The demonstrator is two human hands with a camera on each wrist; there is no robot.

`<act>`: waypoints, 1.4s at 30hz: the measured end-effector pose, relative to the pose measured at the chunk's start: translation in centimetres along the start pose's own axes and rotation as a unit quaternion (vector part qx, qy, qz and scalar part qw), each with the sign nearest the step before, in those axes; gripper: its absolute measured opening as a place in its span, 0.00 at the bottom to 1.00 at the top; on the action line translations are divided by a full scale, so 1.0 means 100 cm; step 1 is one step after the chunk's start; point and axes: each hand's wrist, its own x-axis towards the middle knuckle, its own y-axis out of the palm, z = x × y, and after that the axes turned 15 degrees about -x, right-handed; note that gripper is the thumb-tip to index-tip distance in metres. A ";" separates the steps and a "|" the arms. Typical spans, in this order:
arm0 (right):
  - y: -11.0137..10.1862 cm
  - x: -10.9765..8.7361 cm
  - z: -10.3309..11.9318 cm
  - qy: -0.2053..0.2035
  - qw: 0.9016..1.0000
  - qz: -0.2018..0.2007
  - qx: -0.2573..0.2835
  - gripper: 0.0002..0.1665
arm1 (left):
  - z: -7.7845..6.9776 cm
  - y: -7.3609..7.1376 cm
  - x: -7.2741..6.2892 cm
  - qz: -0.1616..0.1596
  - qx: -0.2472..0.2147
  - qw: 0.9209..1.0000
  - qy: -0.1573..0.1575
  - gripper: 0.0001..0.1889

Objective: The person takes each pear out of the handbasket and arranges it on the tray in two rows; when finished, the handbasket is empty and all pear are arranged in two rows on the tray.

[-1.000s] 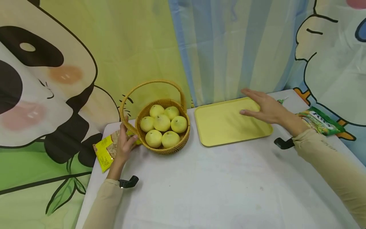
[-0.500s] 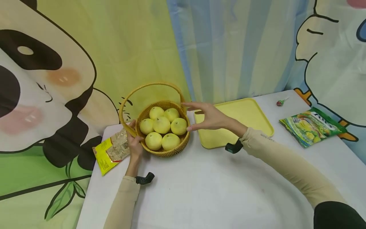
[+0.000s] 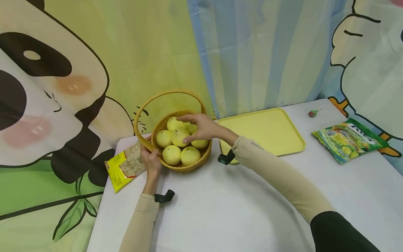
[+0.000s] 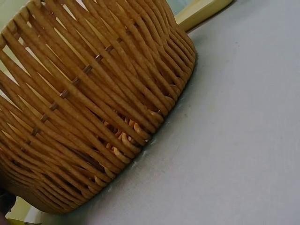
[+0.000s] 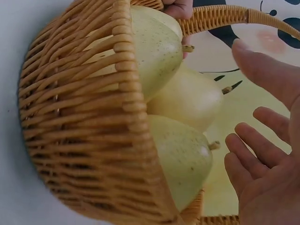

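A woven wicker basket (image 3: 185, 167) with a tall arched handle holds several pale yellow-green pears (image 3: 190, 156); their short brown stalks show in the right wrist view. My left hand (image 3: 151, 161) grips the basket's left side by the foot of the handle, with its fingers partly hidden behind it. My right hand (image 3: 203, 128) hovers over the pears from the right, thumb and fingers spread apart. Gaps separate that hand (image 5: 269, 154) from the pears (image 5: 185, 161) in the right wrist view. Basket weave (image 4: 93, 93) fills much of the left wrist view.
A flat yellow tray (image 3: 267, 131) lies right of the basket, partly behind my right sleeve. Left of it is a yellow snack packet (image 3: 124, 168). A green packet (image 3: 349, 140) and a lollipop (image 3: 313, 112) lie at the far right of the white-covered table (image 3: 236, 210).
My right hand has swept left from over the tray to above the pears. My left hand has shifted slightly right and down and taken hold of the basket's side.
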 end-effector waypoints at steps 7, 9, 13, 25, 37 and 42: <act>0.013 0.017 -0.005 0.028 0.999 0.032 -0.019 0.48 | -0.002 0.004 -0.002 -0.023 0.036 0.999 0.021 0.35; 0.017 0.020 -0.007 0.032 0.998 0.037 -0.035 0.46 | -0.001 0.005 -0.003 -0.025 0.036 0.999 0.023 0.36; 0.023 0.025 -0.008 0.031 0.996 0.047 -0.075 0.42 | 0.002 0.006 -0.005 -0.030 0.037 0.998 0.027 0.37; 0.034 0.025 -0.002 0.029 0.992 0.033 -0.119 0.45 | 0.001 0.004 -0.008 -0.022 0.049 0.998 0.021 0.37; 0.019 0.007 -0.002 0.008 0.998 -0.061 0.002 0.41 | 0.002 0.000 -0.007 -0.013 0.040 0.999 0.024 0.39; -0.003 -0.007 -0.003 -0.007 0.988 -0.079 0.130 0.40 | 0.002 0.000 -0.006 -0.021 0.040 0.999 0.029 0.39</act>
